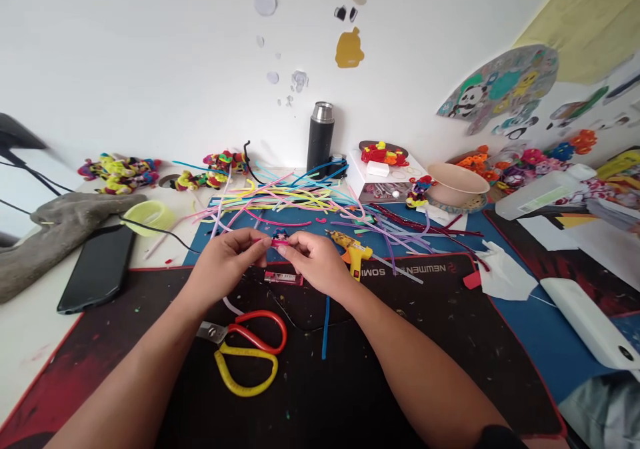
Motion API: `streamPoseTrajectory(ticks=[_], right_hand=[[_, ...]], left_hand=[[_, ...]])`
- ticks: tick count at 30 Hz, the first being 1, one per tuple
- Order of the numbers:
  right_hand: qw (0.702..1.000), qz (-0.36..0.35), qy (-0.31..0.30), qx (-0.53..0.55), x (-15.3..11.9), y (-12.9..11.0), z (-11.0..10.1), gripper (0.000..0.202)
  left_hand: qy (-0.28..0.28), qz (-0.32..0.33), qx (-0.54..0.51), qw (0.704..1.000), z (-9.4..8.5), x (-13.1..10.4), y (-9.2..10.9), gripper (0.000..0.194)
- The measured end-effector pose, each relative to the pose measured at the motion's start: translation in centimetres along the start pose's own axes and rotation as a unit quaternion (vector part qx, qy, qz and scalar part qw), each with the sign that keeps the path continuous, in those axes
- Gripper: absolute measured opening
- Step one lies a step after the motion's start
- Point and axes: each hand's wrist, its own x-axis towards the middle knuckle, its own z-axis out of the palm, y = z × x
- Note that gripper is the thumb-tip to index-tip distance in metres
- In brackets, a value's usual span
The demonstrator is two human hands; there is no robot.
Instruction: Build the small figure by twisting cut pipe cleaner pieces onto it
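Note:
My left hand (226, 262) and my right hand (316, 260) meet above the middle of the dark mat. Both pinch a short pink pipe cleaner (279, 242) between thumb and fingers, one at each end. Just behind it shows a small dark-blue and pale fuzzy piece (281, 233); whether it is attached or held cannot be made out. Below my fingers lies a small red item with a white label (283, 277). Scissors with red and yellow handles (250, 351) rest near my left forearm. A blue pipe cleaner strip (326, 329) lies between my arms.
Loose colored pipe cleaners (295, 199) spread behind my hands. A yellow glue gun (356, 252) lies right of my right hand. Farther back stand a black thermos (321, 139) and a beige bowl (457, 185). A phone (97, 269) is at left, a white device (585, 322) at right.

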Motion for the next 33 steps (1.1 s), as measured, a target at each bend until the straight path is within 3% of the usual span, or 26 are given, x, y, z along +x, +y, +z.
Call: streamPoseTrajectory(ticks=[4, 10, 14, 17, 19, 22, 25, 33], right_hand=[[0.999, -0.018, 0.027, -0.019, 0.0, 0.4, -0.3, 0.025], [0.999, -0.012, 0.046, -0.023, -0.1, 0.5, -0.3, 0.028], [0.999, -0.017, 0.037, -0.035, -0.3, 0.1, -0.1, 0.024], [0.999, -0.019, 0.03, -0.035, -0.5, -0.1, 0.1, 0.023], [0.998, -0.025, 0.033, -0.036, -0.5, -0.2, 0.1, 0.023], [0.997, -0.036, 0.045, -0.047, -0.5, -0.3, 0.1, 0.019], [0.995, -0.04, 0.054, -0.076, -0.5, -0.4, 0.0, 0.017], [0.993, -0.044, 0.051, -0.098, -0.5, -0.5, 0.1, 0.016]], left_hand=[[0.069, -0.013, -0.038, 0.997, -0.8, 0.5, -1.3, 0.033], [0.188, -0.021, 0.102, 0.977, -3.1, 1.6, -2.6, 0.032], [0.228, 0.001, 0.152, 0.962, -3.2, 2.4, -3.1, 0.024], [0.255, 0.035, 0.183, 0.949, -3.2, 2.3, -2.8, 0.033], [0.231, 0.048, 0.19, 0.953, -3.2, 1.8, -2.2, 0.036], [0.112, 0.038, 0.141, 0.983, -3.1, 0.7, -1.0, 0.04], [0.043, 0.064, 0.111, 0.991, -2.8, 0.1, -0.2, 0.048], [0.007, 0.113, 0.171, 0.979, -2.3, 0.2, -0.3, 0.048]])
